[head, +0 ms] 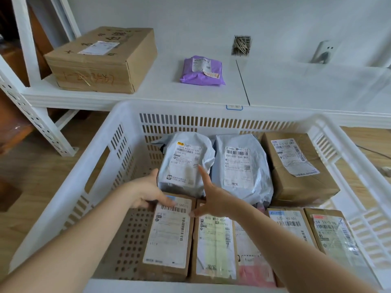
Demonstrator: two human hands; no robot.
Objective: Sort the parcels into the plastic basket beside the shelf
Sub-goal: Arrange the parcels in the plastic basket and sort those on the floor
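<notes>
Flanking the grey mailer (186,163) in the plastic basket (118,149), left hand (148,193) and right hand (211,199), both open, gripping nothing. Lying lengthwise away, dead ahead; left hand touching its edge, marginally nearer.

white wall (211,13) with socket (322,52), white metal shelf (296,85), light wood floor (38,166)

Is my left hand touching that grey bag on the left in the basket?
Touching. The head view shows the left hand pressed against the grey bag along its left edge.
</notes>
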